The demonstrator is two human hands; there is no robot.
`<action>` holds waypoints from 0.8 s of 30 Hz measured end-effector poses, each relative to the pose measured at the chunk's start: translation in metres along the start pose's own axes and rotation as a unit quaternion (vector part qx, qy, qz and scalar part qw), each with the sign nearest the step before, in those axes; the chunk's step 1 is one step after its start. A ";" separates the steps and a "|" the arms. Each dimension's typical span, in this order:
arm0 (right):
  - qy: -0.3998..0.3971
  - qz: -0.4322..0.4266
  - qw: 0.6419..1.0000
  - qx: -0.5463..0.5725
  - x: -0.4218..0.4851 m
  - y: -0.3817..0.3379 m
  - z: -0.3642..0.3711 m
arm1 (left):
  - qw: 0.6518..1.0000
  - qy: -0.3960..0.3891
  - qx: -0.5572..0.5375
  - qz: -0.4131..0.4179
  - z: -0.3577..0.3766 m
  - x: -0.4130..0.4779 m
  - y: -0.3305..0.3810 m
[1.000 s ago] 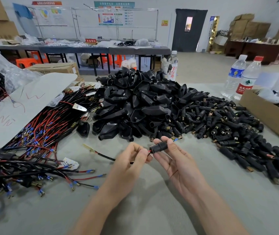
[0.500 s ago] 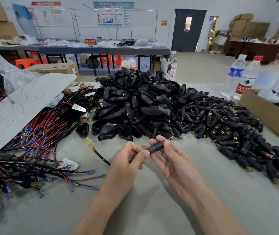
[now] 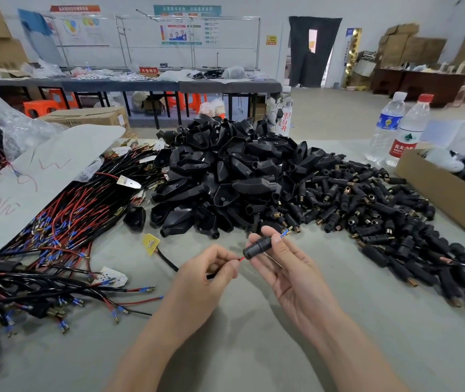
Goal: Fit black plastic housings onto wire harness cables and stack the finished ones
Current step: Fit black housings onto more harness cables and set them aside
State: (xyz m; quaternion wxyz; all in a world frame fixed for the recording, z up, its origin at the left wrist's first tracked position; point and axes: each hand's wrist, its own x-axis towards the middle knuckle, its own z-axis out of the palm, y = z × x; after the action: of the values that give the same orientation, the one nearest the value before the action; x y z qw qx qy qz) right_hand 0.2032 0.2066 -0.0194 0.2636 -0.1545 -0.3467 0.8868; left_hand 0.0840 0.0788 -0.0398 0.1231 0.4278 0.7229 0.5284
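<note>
Pinches a short black housing (image 3: 258,246) in the right hand (image 3: 290,267), thumb and forefinger curled round its ribbed barrel, palm turned up, remaining fingers loosely spread. Pinches with the left hand (image 3: 203,278), just beside the housing at its 8 o'clock, a red wire (image 3: 241,259) entering the housing's near end. Shows a blue terminal (image 3: 285,232) at the housing's far end, toward 2 o'clock, just past the right fingertips. Trails a black cable (image 3: 169,263) from under the left hand toward 10 o'clock, across the desk (image 3: 253,349), ending in a yellow tag (image 3: 150,243). Keeps both hands close together, housing between them, over bare desk and apart from the piles.

At 12 o'clock, just beyond the hands: a heap of larger black shells (image 3: 225,176). At 2 to 3 o'clock: a spread of small barrel housings (image 3: 367,210) with brass ends. At 9 to 10 o'clock: bundled red and black harness cables (image 3: 70,216) with blue terminals.
</note>
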 end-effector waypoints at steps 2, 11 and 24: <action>-0.003 0.004 1.000 -0.019 0.000 0.003 0.001 | 1.000 0.000 -0.007 0.002 0.002 0.000 0.000; 0.014 -0.024 0.993 -0.111 0.002 0.001 -0.004 | 1.000 -0.001 -0.007 0.004 0.007 0.002 -0.006; 0.037 -0.102 0.972 -0.211 0.002 -0.002 -0.007 | 0.992 0.018 0.110 0.059 0.006 -0.004 0.000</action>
State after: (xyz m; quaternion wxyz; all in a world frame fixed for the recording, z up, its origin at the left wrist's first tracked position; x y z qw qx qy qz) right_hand 0.2052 0.2126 -0.0231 0.3265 -0.2036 -0.5297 0.7559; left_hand 0.0901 0.0802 -0.0433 0.0312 0.4712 0.7521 0.4598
